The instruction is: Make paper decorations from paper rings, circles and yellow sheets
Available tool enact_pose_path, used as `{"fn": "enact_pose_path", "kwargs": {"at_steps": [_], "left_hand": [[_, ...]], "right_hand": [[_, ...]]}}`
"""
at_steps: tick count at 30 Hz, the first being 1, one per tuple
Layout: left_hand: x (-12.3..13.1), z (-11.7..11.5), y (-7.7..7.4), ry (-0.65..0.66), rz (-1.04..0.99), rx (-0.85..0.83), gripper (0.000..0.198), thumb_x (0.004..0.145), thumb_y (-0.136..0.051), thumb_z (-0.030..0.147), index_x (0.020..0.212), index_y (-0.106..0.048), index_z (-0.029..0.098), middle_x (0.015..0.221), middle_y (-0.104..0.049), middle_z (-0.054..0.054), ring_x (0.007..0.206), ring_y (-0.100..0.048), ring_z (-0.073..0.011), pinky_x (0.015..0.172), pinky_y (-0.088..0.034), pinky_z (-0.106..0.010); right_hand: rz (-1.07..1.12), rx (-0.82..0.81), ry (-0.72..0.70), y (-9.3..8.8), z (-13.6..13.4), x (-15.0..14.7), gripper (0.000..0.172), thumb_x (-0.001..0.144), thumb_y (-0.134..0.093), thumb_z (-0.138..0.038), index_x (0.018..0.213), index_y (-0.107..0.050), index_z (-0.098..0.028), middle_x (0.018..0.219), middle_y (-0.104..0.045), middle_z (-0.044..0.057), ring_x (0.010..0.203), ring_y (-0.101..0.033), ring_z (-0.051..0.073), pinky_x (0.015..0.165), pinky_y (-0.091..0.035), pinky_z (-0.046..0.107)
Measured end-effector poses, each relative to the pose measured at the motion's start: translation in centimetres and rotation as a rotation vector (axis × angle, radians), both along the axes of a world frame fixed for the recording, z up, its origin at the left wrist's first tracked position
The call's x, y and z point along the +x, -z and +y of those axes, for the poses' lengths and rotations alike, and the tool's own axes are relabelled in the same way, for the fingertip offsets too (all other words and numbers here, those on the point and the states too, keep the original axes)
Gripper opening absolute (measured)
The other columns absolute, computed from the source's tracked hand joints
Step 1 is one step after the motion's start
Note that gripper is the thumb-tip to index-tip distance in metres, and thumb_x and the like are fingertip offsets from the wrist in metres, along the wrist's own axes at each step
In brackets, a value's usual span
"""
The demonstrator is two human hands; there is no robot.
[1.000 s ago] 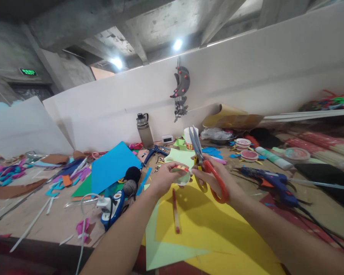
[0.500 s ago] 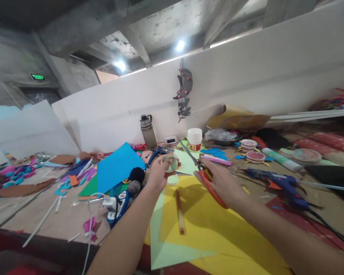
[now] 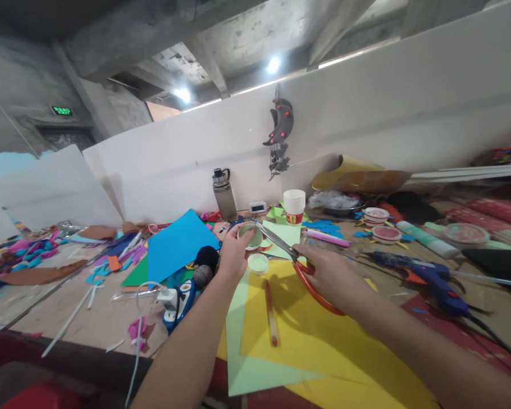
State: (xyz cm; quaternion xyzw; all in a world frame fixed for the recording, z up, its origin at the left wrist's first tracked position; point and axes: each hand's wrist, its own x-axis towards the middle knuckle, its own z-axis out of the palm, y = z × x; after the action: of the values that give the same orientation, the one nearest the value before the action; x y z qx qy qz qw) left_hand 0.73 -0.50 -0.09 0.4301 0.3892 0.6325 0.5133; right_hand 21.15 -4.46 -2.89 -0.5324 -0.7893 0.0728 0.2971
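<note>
My left hand [image 3: 233,257] is closed around a small round light-green piece [image 3: 250,236], held up above the table. My right hand [image 3: 330,274] grips orange-handled scissors [image 3: 300,266], whose blades point left towards the round piece and reach its right edge. A second pale green disc [image 3: 258,263] lies on the table just below my left hand. Under both hands lie a yellow sheet [image 3: 319,335] and a light-green sheet [image 3: 247,363]. A red stick [image 3: 271,313] rests on the yellow sheet.
A blue glue gun [image 3: 426,277] lies at the right and another blue tool [image 3: 176,301] with a white plug at the left. A blue sheet [image 3: 176,245], a bottle [image 3: 223,194], a white cup [image 3: 294,207] and many coloured scraps crowd the table. A white board [image 3: 366,113] stands behind.
The scissors have swung down from upright to pointing left at the round piece. My left hand has moved up and away with that piece. The second disc now lies on the table.
</note>
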Motion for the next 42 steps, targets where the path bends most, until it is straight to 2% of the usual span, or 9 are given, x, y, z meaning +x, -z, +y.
{"fn": "enact_pose_path", "kwargs": {"at_steps": [5,13,18,21,24,28,38,42], "left_hand": [[0.0,-0.2,-0.1,0.014,0.011,0.014,0.039,0.059,-0.083,0.033,0.089,-0.065,0.016,0.082,-0.070,-0.005,0.069,-0.069,-0.0185,0.052,-0.056,-0.025],[-0.1,-0.3,-0.4,0.013,0.032,0.020,0.038,0.060,-0.083,0.033,0.089,-0.065,0.016,0.080,-0.070,-0.004,0.068,-0.068,-0.0178,0.048,-0.054,-0.022],[-0.1,-0.4,-0.5,0.067,0.006,0.003,0.040,0.058,-0.083,0.033,0.090,-0.065,0.016,0.074,-0.069,-0.003,0.063,-0.067,-0.0169,0.044,-0.052,-0.021],[-0.2,-0.3,-0.6,0.078,-0.025,-0.007,0.040,0.057,-0.084,0.031,0.089,-0.066,0.016,0.077,-0.069,-0.002,0.062,-0.066,-0.0154,0.044,-0.052,-0.021],[-0.2,-0.2,-0.5,0.086,-0.049,-0.016,0.039,0.057,-0.085,0.028,0.088,-0.066,0.015,0.075,-0.068,-0.001,0.058,-0.064,-0.0129,0.043,-0.052,-0.021],[-0.3,-0.1,-0.5,0.118,-0.068,-0.027,0.038,0.058,-0.084,0.027,0.089,-0.067,0.015,0.068,-0.066,0.001,0.050,-0.059,-0.0100,0.040,-0.050,-0.020],[-0.9,0.1,-0.8,0.166,-0.058,-0.058,0.036,0.059,-0.083,0.024,0.090,-0.068,0.013,0.068,-0.065,0.000,0.053,-0.062,-0.0114,0.035,-0.045,-0.017],[-1.4,0.4,-0.7,0.186,-0.031,-0.075,0.034,0.060,-0.081,0.025,0.089,-0.068,0.012,0.067,-0.065,-0.001,0.053,-0.062,-0.0125,0.033,-0.042,-0.016]], "right_hand": [[-0.114,-0.016,0.018,-0.6,-0.3,0.0,0.040,0.087,-0.048,-0.028,0.124,-0.062,-0.022,0.107,-0.072,0.015,0.095,-0.067,0.033,0.071,-0.047,0.038],[-0.248,0.012,0.097,-0.5,0.1,0.3,0.042,0.087,-0.051,-0.030,0.128,-0.060,-0.027,0.102,-0.072,0.010,0.088,-0.067,0.027,0.064,-0.042,0.032],[-0.281,0.051,0.095,-0.1,0.4,0.4,0.042,0.087,-0.050,-0.031,0.128,-0.060,-0.027,0.101,-0.073,0.009,0.087,-0.067,0.025,0.063,-0.042,0.030],[-0.282,0.086,0.099,-0.1,0.4,0.4,0.042,0.088,-0.049,-0.031,0.128,-0.060,-0.027,0.103,-0.073,0.009,0.090,-0.068,0.025,0.064,-0.043,0.030],[-0.291,0.087,0.096,-0.3,0.2,0.4,0.043,0.088,-0.049,-0.032,0.129,-0.060,-0.026,0.106,-0.073,0.010,0.091,-0.068,0.026,0.064,-0.044,0.030],[-0.327,0.076,0.103,-0.8,-0.1,0.4,0.042,0.089,-0.049,-0.030,0.129,-0.060,-0.025,0.101,-0.074,0.010,0.085,-0.068,0.026,0.061,-0.043,0.031],[-0.379,0.099,0.105,-0.6,-0.1,0.6,0.043,0.089,-0.047,-0.032,0.129,-0.060,-0.026,0.093,-0.075,0.009,0.079,-0.069,0.027,0.057,-0.041,0.032],[-0.373,0.085,0.093,-0.9,-0.2,0.5,0.043,0.089,-0.047,-0.032,0.129,-0.060,-0.026,0.098,-0.074,0.011,0.083,-0.069,0.028,0.060,-0.042,0.032]]}}
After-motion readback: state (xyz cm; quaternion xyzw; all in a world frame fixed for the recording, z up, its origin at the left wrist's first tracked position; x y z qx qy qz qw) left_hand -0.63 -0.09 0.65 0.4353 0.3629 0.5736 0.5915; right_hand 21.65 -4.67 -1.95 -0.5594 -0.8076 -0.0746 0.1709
